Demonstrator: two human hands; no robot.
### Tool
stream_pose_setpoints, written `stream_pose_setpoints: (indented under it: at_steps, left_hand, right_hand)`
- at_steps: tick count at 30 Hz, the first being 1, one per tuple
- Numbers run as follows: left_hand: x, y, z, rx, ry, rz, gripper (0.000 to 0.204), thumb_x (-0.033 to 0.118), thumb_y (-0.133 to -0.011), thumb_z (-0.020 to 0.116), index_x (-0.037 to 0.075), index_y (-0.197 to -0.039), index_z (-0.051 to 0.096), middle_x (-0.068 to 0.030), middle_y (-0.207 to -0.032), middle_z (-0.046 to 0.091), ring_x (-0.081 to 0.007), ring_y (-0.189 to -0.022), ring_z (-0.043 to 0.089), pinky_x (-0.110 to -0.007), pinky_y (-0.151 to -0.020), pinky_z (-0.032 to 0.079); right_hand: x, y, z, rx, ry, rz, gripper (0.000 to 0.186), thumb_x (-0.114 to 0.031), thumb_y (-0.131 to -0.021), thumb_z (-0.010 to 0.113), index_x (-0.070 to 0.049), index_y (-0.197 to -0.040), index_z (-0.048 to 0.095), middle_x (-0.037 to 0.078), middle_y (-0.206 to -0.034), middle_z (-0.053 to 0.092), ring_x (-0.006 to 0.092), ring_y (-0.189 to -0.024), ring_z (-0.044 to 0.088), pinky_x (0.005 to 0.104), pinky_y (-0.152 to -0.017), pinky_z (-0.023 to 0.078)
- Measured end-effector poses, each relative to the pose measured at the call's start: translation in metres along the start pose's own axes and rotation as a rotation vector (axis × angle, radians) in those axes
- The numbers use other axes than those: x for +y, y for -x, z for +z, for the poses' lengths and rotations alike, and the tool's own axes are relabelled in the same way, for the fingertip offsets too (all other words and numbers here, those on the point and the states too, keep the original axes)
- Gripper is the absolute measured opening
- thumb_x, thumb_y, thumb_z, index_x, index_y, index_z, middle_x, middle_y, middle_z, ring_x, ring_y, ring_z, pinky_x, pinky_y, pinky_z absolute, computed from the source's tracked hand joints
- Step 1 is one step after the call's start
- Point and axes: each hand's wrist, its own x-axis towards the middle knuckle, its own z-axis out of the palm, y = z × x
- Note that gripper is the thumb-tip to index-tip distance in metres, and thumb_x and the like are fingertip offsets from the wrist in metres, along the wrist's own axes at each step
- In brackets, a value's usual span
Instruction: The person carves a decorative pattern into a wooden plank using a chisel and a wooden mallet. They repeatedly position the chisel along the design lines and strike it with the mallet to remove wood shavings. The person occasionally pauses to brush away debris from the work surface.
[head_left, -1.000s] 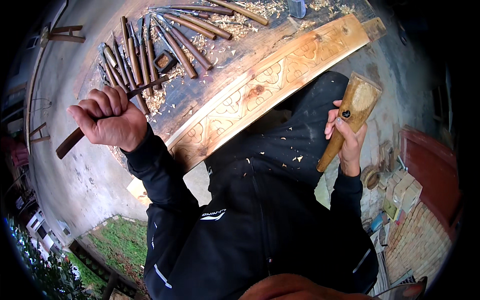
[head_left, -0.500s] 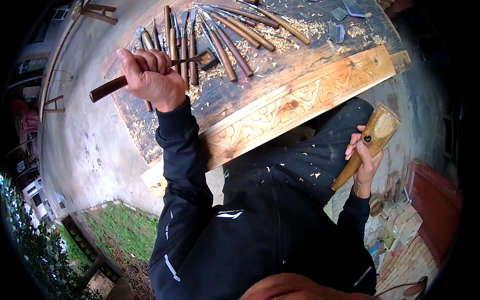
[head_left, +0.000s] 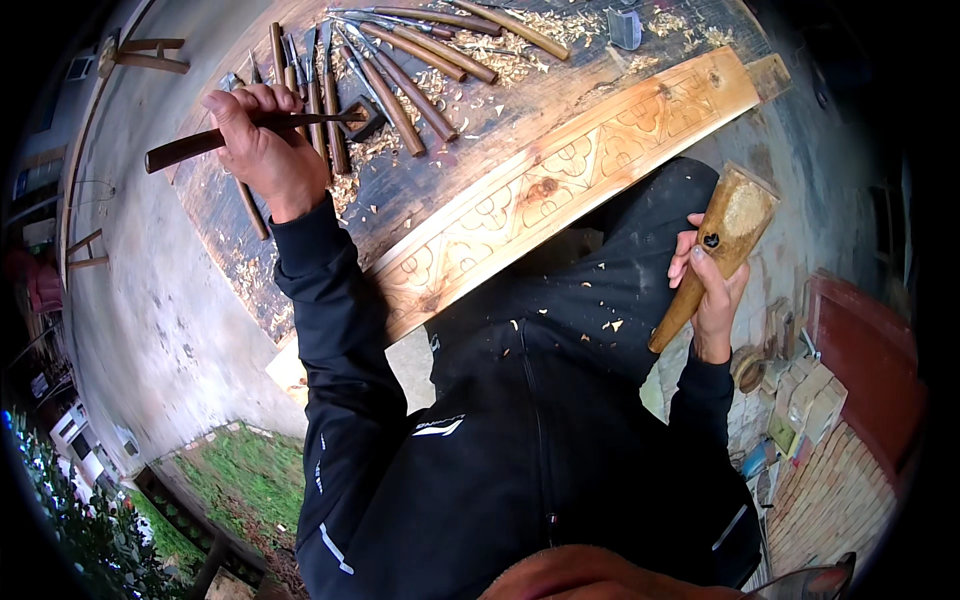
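Note:
My left hand point(head_left: 268, 155) is closed around the wooden handle of a carving chisel point(head_left: 185, 150), above the far left part of the workbench. The chisel's blade end points right, at a small dark open box point(head_left: 364, 120); whether it touches cannot be told. On the right, my right hand point(head_left: 718, 290) grips a wooden mallet point(head_left: 740, 210), its worn, pale head up and its tapering handle down. Between my hands a long wooden board point(head_left: 500, 212) lies slanted along the bench's near edge. Carved outlines of petals and triangles run along it.
Several wooden-handled chisels point(head_left: 400, 95) lie fanned across the workbench point(head_left: 420, 190) among wood shavings point(head_left: 510, 65). A clear plastic piece point(head_left: 625, 30) rests at the far side. My thigh point(head_left: 640, 240) is under the board's right part. Bricks and wood pieces point(head_left: 805, 395) are stacked at right.
The whole view has shifted, so bench and board appear farther left and higher. The chisel in my left hand lies flatter, its blade end still by the dark box. Both hands keep their grip.

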Motion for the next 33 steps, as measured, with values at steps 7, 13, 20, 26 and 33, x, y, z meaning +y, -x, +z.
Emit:
stream_pose_setpoints:
  at_steps: [7, 13, 20, 26, 33]
  left_hand:
    - [0.022, 0.016, 0.025, -0.266, 0.003, 0.010, 0.054, 0.057, -0.088, 0.075, 0.014, -0.083, 0.043, 0.0026, -0.069, 0.037, -0.0086, -0.056, 0.034, -0.024, -0.047, 0.026]
    - [0.010, 0.074, 0.090, -0.636, 0.004, -0.095, 0.048, 0.043, -0.090, 0.082, 0.007, -0.079, 0.051, 0.0005, -0.065, 0.047, -0.0059, -0.051, 0.039, -0.021, -0.044, 0.030]
    - [0.022, 0.156, 0.155, -0.803, -0.356, 0.276, 0.064, 0.065, -0.063, 0.084, 0.012, -0.074, 0.052, 0.0010, -0.064, 0.050, -0.0179, -0.051, 0.053, -0.034, -0.046, 0.040]
    - [0.005, 0.195, 0.161, -0.846, -0.364, 0.484, 0.047, 0.058, -0.083, 0.070, 0.013, -0.084, 0.057, -0.0018, -0.076, 0.048, -0.0183, -0.059, 0.055, -0.032, -0.050, 0.043]
    - [-0.010, 0.193, 0.159, -0.642, -0.303, 0.469, 0.046, 0.053, -0.080, 0.074, 0.009, -0.090, 0.062, -0.0018, -0.072, 0.049, -0.0194, -0.058, 0.055, -0.032, -0.050, 0.043]
  right_hand:
    - [0.001, -0.001, -0.001, -0.002, -0.014, 0.002, 0.041, -0.008, -0.093, 0.064, 0.011, -0.128, 0.054, 0.013, -0.089, 0.067, 0.0159, -0.067, 0.066, 0.0273, -0.056, 0.053]
    - [0.000, -0.001, 0.001, 0.014, 0.008, -0.006, 0.042, -0.009, -0.093, 0.064, 0.013, -0.127, 0.054, 0.014, -0.089, 0.067, 0.0162, -0.066, 0.066, 0.0272, -0.055, 0.054]
    - [-0.010, 0.011, 0.010, 0.129, 0.229, 0.111, 0.031, -0.023, -0.095, 0.066, 0.005, -0.107, 0.065, 0.010, -0.091, 0.068, 0.0156, -0.072, 0.066, 0.0302, -0.064, 0.054]
    - [0.002, 0.013, 0.003, 0.110, 0.258, -0.006, 0.035, -0.032, -0.096, 0.066, 0.002, -0.101, 0.069, 0.008, -0.093, 0.069, 0.0151, -0.078, 0.067, 0.0317, -0.069, 0.055]
    - [0.018, 0.005, -0.014, 0.063, 0.253, -0.119, 0.039, -0.037, -0.096, 0.066, 0.002, -0.101, 0.069, 0.008, -0.094, 0.070, 0.0154, -0.081, 0.067, 0.0321, -0.071, 0.055]
